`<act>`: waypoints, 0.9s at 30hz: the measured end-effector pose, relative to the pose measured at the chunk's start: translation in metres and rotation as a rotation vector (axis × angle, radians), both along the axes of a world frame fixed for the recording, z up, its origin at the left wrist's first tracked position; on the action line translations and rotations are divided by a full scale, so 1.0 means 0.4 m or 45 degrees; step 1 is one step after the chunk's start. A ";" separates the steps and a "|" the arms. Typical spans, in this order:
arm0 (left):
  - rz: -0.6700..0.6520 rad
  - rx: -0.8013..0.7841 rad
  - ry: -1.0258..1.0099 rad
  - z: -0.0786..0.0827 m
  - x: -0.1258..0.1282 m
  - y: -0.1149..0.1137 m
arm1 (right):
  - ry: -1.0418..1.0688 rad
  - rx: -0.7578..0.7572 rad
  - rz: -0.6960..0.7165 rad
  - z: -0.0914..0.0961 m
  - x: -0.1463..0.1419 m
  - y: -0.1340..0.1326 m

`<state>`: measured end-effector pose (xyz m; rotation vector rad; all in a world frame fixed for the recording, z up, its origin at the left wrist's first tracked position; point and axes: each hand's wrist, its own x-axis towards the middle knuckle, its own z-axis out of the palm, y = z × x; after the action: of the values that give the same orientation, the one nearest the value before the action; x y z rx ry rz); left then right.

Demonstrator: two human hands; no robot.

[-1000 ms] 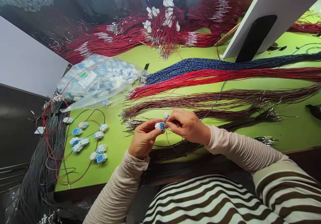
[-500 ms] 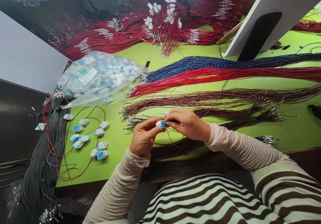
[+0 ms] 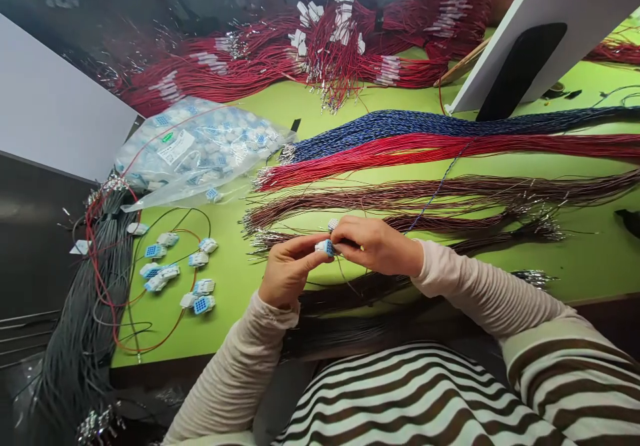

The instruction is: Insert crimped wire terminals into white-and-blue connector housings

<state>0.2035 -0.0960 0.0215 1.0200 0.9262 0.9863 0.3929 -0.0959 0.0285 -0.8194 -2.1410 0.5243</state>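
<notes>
Blue/white conn. (image 3: 325, 247) btwn L fingers (image 3: 310, 261), R fingers (image 3: 347, 229) at blue face.

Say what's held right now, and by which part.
The left grip pinches a connector by its white end. The right grip is at its blue end; whether it holds anything is hidden.

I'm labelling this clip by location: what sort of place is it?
Likely a wiring workbench, perhaps in a workshop or factory. Long bundles of blue wires and red wires lie on the green tabletop, and the left hand holds a small connector.
</notes>
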 end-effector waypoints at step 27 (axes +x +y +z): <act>-0.026 0.164 -0.111 0.006 0.003 0.000 | 0.174 -0.161 0.028 0.008 -0.010 -0.002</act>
<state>0.2048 -0.0961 0.0241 1.0832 0.7871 1.0757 0.3890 -0.0968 0.0316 -0.8053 -2.0093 0.7127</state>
